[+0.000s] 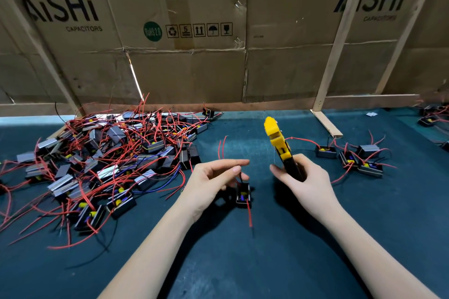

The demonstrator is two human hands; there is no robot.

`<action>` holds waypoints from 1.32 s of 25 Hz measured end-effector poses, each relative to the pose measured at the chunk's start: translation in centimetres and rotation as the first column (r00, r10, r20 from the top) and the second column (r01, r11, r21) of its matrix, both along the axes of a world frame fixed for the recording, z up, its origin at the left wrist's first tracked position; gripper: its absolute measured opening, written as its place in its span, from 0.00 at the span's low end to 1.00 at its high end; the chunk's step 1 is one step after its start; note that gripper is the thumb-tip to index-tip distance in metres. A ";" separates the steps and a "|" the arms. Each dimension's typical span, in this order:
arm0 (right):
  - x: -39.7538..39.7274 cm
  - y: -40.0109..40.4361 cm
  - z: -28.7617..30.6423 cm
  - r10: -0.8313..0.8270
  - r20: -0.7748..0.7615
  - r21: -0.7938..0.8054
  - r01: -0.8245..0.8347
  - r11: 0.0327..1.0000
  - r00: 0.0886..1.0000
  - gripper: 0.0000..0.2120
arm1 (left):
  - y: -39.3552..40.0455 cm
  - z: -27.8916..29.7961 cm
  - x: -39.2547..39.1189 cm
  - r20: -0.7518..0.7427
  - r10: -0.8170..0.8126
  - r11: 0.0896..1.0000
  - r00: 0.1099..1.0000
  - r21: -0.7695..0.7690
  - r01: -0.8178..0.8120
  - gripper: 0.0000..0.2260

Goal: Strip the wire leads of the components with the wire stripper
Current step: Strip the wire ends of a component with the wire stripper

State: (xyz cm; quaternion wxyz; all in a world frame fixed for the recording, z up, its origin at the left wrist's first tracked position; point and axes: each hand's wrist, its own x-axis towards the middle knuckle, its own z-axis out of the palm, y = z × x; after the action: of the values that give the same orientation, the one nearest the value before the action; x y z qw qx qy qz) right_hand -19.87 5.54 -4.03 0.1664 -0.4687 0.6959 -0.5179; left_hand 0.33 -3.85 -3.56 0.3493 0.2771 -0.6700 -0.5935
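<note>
Work surface: a dark teal mat [267, 262] covered the table and filled the lower half of the view.
Back wall: flattened brown cardboard boxes [189, 68] stood upright behind the table, printed with "AiSHi CAPACITORS" and shipping symbols.
Frame: pale wooden battens [337, 56] leaned across the cardboard.
Light: a bright strip [31, 119] showed under the cardboard at far left; soft shadows fell on the mat.
</note>
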 end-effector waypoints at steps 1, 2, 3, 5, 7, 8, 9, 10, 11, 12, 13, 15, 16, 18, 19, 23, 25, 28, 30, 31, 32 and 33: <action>-0.2 0.0 0.1 -0.075 -0.092 -0.017 0.074 0.997 0.993 0.17 | 0.0 -0.1 0.0 0.030 -0.014 0.999 0.999 -0.036 0.015 0.11; -0.5 0.1 0.2 -0.147 -0.183 -0.041 0.142 0.989 0.972 0.17 | 0.0 -0.1 0.0 0.045 -0.044 0.998 0.998 -0.050 0.047 0.12; -0.7 0.3 0.4 -0.207 -0.255 -0.066 0.197 0.978 0.944 0.17 | 0.0 -0.2 0.0 0.052 -0.082 0.995 0.995 -0.053 0.085 0.12; -1.1 0.6 0.8 -0.300 -0.357 -0.105 0.282 0.954 0.885 0.18 | 0.1 -0.2 0.0 0.060 -0.124 0.990 0.990 -0.066 0.128 0.13; -1.8 0.7 0.8 -0.360 -0.491 -0.104 0.357 0.928 0.793 0.21 | 0.1 -0.3 -0.1 0.061 -0.102 0.993 0.993 -0.059 0.106 0.09; -2.1 0.6 0.8 -0.371 -0.561 -0.082 0.396 0.915 0.740 0.23 | 0.2 -0.3 -0.1 0.047 -0.078 0.996 0.996 -0.042 0.080 0.06; -2.4 0.6 0.7 -0.369 -0.616 -0.053 0.431 0.901 0.696 0.24 | 0.2 -0.3 -0.1 0.025 -0.052 0.998 0.998 -0.033 0.053 0.03; -2.5 0.5 0.6 -0.361 -0.655 -0.027 0.456 0.890 0.664 0.25 | 0.2 -0.3 -0.2 -0.001 -0.025 0.999 1.000 -0.042 0.025 0.02; -2.5 0.5 0.4 -0.351 -0.683 -0.016 0.468 0.884 0.640 0.26 | 0.2 -0.2 -0.1 -0.029 -0.005 0.998 1.000 -0.059 0.003 0.04; -2.3 0.5 0.3 -0.345 -0.705 -0.020 0.469 0.883 0.619 0.27 | 0.2 -0.1 -0.1 -0.054 0.005 0.997 0.999 -0.075 -0.009 0.05; -2.2 0.4 0.1 -0.342 -0.723 -0.035 0.462 0.886 0.600 0.27 | 0.1 -0.1 0.0 -0.074 0.007 0.996 0.997 -0.084 -0.013 0.05; -1.8 0.3 -0.1 -0.344 -0.743 -0.076 0.438 0.896 0.575 0.27 | 0.0 -0.1 0.0 -0.067 -0.003 0.994 0.998 -0.113 -0.005 0.05; -1.7 0.2 -0.2 -0.344 -0.748 -0.090 0.427 0.900 0.567 0.27 | 0.0 -0.1 -0.1 -0.044 -0.004 0.991 0.999 -0.132 -0.002 0.04; -1.4 0.1 -0.3 -0.342 -0.765 -0.113 0.408 0.906 0.546 0.27 | 0.1 -0.4 -0.2 -0.008 0.013 0.988 1.000 -0.156 -0.014 0.04; -1.3 0.0 -0.4 -0.337 -0.777 -0.119 0.401 0.908 0.532 0.27 | 0.1 -0.5 -0.3 0.001 0.027 0.987 1.000 -0.157 -0.027 0.04; -1.4 0.1 -0.5 -0.279 -0.815 -0.087 0.368 0.926 0.508 0.27 | 0.2 -0.6 -0.4 -0.010 0.088 0.989 0.996 -0.120 -0.088 0.04; -1.4 0.1 -0.6 -0.253 -0.822 -0.071 0.350 0.934 0.509 0.27 | 0.3 -0.6 -0.4 -0.016 0.099 0.989 0.995 -0.113 -0.100 0.03; -1.0 -0.1 -0.6 -0.238 -0.819 -0.061 0.332 0.941 0.522 0.27 | 0.5 -0.5 -0.5 -0.003 0.107 0.986 0.994 -0.125 -0.106 0.02; -0.9 -0.1 -0.5 -0.243 -0.817 -0.077 0.318 0.945 0.524 0.26 | 0.6 -0.4 -0.5 0.000 0.125 0.983 0.992 -0.133 -0.124 0.02; -0.9 0.0 -0.5 -0.245 -0.816 -0.083 0.312 0.946 0.524 0.26 | 0.6 -0.4 -0.5 0.002 0.136 0.981 0.991 -0.138 -0.134 0.02; -0.9 0.0 -0.5 -0.246 -0.815 -0.088 0.308 0.947 0.525 0.26 | 0.6 -0.3 -0.5 0.008 0.144 0.980 0.989 -0.142 -0.142 0.02; -0.9 0.1 -0.4 -0.249 -0.814 -0.092 0.306 0.948 0.525 0.26 | 0.6 -0.3 -0.5 0.016 0.151 0.979 0.988 -0.144 -0.147 0.02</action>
State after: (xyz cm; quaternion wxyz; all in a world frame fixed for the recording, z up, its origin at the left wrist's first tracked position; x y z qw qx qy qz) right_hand -20.73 5.61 -4.46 -0.2432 -0.5319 0.7746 -0.2409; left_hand -0.20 -3.26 -3.84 0.4026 0.3087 -0.6926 -0.5128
